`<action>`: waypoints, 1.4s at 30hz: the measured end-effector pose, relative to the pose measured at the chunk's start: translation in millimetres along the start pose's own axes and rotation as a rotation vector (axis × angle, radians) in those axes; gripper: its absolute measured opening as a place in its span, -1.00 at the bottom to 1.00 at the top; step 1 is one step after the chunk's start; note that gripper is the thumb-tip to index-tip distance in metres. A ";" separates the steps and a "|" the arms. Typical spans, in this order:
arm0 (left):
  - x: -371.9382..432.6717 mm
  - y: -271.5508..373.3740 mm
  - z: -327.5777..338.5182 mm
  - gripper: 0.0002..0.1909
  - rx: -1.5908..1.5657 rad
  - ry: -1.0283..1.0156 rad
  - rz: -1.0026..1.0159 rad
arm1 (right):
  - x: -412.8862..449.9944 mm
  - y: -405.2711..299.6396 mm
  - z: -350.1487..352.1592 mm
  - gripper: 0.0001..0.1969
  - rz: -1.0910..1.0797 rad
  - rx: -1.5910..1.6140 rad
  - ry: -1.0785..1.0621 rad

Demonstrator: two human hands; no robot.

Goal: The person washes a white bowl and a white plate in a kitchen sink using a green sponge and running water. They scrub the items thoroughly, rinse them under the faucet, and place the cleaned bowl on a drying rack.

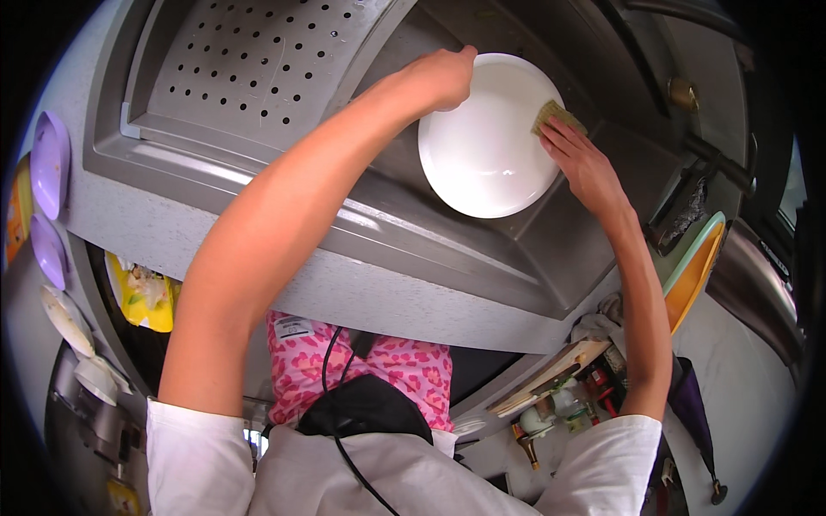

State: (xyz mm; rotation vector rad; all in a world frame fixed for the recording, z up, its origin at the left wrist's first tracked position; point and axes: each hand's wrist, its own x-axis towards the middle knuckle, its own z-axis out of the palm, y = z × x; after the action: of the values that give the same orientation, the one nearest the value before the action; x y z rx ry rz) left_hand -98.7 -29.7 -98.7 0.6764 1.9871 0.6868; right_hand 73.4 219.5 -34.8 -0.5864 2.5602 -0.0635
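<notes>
A round white bowl or deep plate [492, 145] is held over the basin of a stainless steel sink [413, 222]. At its upper left rim, my left hand [448, 79] grips the edge; the fingers are partly hidden. My right hand [577, 155] presses a greenish-brown scrubbing sponge [554, 117] against the right side of the rim, with the fingertips on the sponge. A small bright reflection shows on the dish's lower inner surface.
A perforated steel drainer tray [258, 71] covers the sink's left part. Purple dishes [50, 164] stand at the far left. A green and orange basin [697, 277] leans right of my right forearm. Below the counter's left edge hangs a yellow bag [143, 303] with scraps.
</notes>
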 end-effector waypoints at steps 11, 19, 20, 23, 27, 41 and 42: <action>1.6 -2.8 9.1 -0.41 0.041 0.007 -0.019 | 5.2 -105.3 -0.5 -0.19 0.179 1.170 -0.399; 2.0 3.5 6.4 -0.46 0.024 0.018 0.000 | 31.3 3.4 -12.0 -0.51 -0.096 -0.505 -0.031; 2.8 3.6 6.7 -0.47 0.033 0.013 0.010 | 33.7 4.3 -11.0 -0.51 -0.089 -0.497 0.006; -0.3 1.5 4.5 -0.49 0.048 -0.004 0.018 | 28.7 -14.9 2.4 -0.54 0.059 -0.363 0.058; -1.9 -2.2 9.7 -0.62 0.075 0.055 0.041 | -10.2 -77.4 27.6 -0.57 0.391 -0.219 0.057; 2.8 -4.6 7.0 -0.60 0.058 0.071 0.101 | 86.1 -37.8 17.3 -0.67 0.195 -0.080 0.482; -0.1 -5.2 8.7 -0.59 0.041 0.062 0.108 | 99.8 -40.2 15.9 -0.66 0.123 -0.053 0.502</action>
State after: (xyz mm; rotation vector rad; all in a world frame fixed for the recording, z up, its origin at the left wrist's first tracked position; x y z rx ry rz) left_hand -92.1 -31.6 -106.1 0.8001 2.0378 0.7407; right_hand 19.5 142.4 -89.2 -0.4762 3.0878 -0.1125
